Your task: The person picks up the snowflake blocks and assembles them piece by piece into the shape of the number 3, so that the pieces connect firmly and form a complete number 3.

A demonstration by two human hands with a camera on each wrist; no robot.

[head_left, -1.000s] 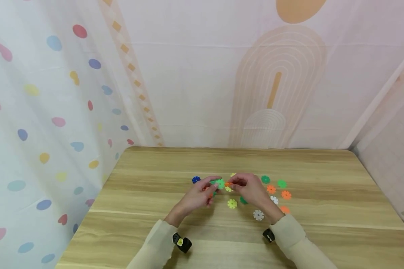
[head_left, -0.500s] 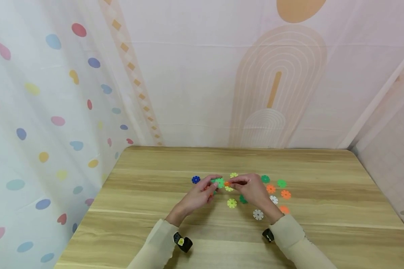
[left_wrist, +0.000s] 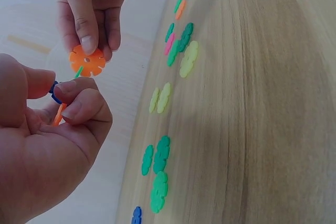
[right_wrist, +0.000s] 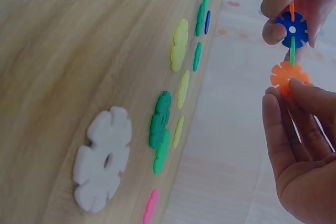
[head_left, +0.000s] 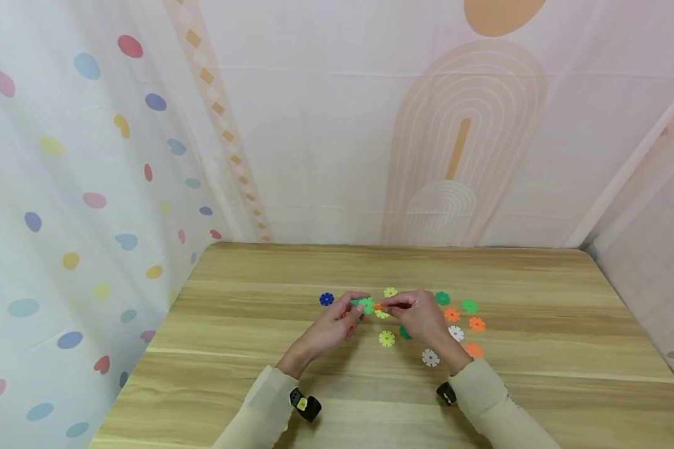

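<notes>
Two hands | left hand (left_wrist: 42, 145) pinches joined discs (right_wrist: 292, 29) | right hand (right_wrist: 304, 145) pinches orange disc (left_wrist: 87, 60) | no writing legible

right hand (right_wrist: 304, 150) pinching orange disc (right_wrist: 287, 75), white disc (right_wrist: 102, 158)

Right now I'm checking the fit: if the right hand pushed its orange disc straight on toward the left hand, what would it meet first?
Probably the green disc slotted into the left hand's cluster.
</notes>
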